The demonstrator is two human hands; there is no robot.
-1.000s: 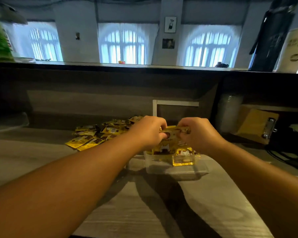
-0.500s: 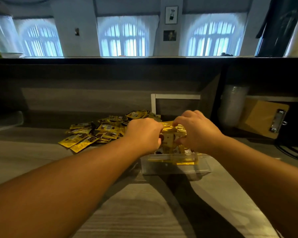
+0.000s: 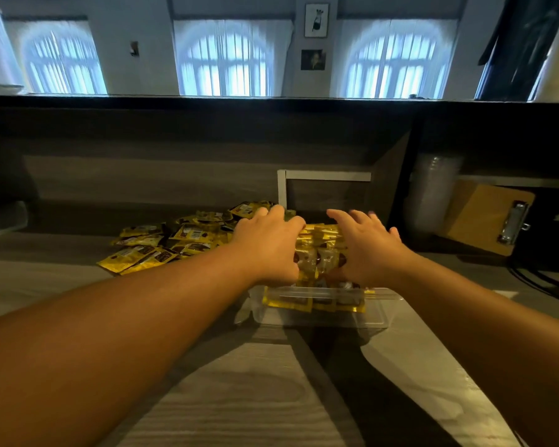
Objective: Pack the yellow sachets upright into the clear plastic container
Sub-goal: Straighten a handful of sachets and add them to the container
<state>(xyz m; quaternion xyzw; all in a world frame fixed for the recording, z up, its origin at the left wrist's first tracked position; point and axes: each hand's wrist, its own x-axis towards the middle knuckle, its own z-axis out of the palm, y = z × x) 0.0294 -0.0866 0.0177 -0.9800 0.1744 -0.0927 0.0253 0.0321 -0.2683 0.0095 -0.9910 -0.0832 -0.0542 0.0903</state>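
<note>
Head view, single entry.

Item 1: clear plastic container [image 3: 320,314], on the table [image 3: 239,398] directly ahead, holding a row of yellow sachets [image 3: 317,250] standing on end; their tops rise well above the rim.

Item 2: left hand [image 3: 268,243], laid against the left side of the standing row, fingers curled over the sachet tops and gripping them.

Item 3: right hand [image 3: 365,246], at the right side of the row, fingers spread and straight (released, pressing at most; contact under the palm is hidden).

Item 4: loose pile of sachets [image 3: 175,240], lying flat on the table just left of and behind the container, not yet packed.

Item 5: clipboard [image 3: 488,217], leaning at far right, well apart from the work.

Risk, judged: the row stands tall and is squeezed from both sides; if either hand lets go unevenly, the sachets could fan out or topple over the low rim. The light container could also slide on the table under sideways pressure.

Writing: a barcode shows on one loose sachet; no brand name or lettering is legible.
</note>
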